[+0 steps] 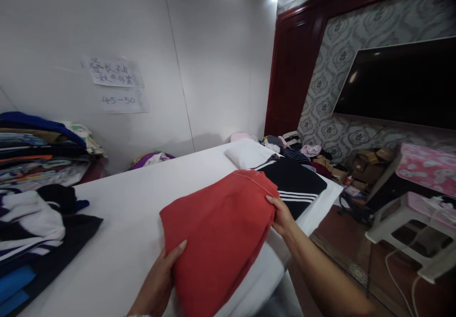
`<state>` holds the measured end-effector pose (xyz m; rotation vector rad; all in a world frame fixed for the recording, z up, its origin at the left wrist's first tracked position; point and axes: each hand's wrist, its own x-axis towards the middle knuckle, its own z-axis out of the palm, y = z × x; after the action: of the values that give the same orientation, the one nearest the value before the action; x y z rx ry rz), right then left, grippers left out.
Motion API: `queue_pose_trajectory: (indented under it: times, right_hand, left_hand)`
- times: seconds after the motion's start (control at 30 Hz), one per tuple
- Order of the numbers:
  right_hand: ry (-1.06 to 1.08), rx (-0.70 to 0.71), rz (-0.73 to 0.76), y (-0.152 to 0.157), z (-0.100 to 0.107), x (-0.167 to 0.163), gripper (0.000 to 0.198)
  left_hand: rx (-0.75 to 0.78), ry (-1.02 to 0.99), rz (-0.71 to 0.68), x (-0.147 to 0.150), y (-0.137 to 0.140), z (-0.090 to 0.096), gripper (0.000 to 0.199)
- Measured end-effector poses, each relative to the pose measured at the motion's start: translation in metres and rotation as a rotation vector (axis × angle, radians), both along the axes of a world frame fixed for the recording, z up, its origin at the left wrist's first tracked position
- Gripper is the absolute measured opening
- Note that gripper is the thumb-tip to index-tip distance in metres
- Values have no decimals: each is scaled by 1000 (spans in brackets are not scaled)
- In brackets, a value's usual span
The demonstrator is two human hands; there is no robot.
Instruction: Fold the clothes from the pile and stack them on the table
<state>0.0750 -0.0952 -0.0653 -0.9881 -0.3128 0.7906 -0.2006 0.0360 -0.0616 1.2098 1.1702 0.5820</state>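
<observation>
A folded red garment (217, 231), plain and fairly thick, is held up over the near edge of the white table (117, 226). My left hand (162, 274) grips its lower left side, thumb on top and the other fingers hidden beneath the cloth. At the upper right corner, my right hand (281, 215) pinches the fabric near a seam, with the fingers partly out of sight. Just behind the red garment lies a black garment (299, 184) with white stripes, and a white folded cloth (247, 154) sits beyond it.
Dark and white clothes (32, 222) lie at the table's left, near a tall clothes stack (39, 146). More clothes (295, 146) are heaped past the far end. A plastic stool (409, 226) stands on the right. Paper signs (116, 72) hang on the white wall.
</observation>
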Motion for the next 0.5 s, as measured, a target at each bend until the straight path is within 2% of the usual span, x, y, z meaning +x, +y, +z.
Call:
queue_pose_trajectory:
  times: [0.1,0.23,0.3,0.37,0.43,0.5]
  right_hand:
    - [-57,-13,-99,-13,7,34,35]
    - [-123,-28,-229,-34,29,104,27]
    - [-134,-6,-294,-45,39,146,23]
    - [-119,35,-361,-55,41,188,20]
    - [-71,25,-437,-62,33,222,18]
    - [-15,-60,-503,-68,14,244,15]
  left_hand:
    - [-165,-338,-107,39,2,7,44]
    - [-115,-505,-219,116,5,23,52]
    - [-107,-513,-278,163,3,30,55]
    - [-162,-463,-314,211,0,31,58]
    - [-315,-399,-368,253,-6,24,57]
    - [-390,-320,-379,285,-13,10,55]
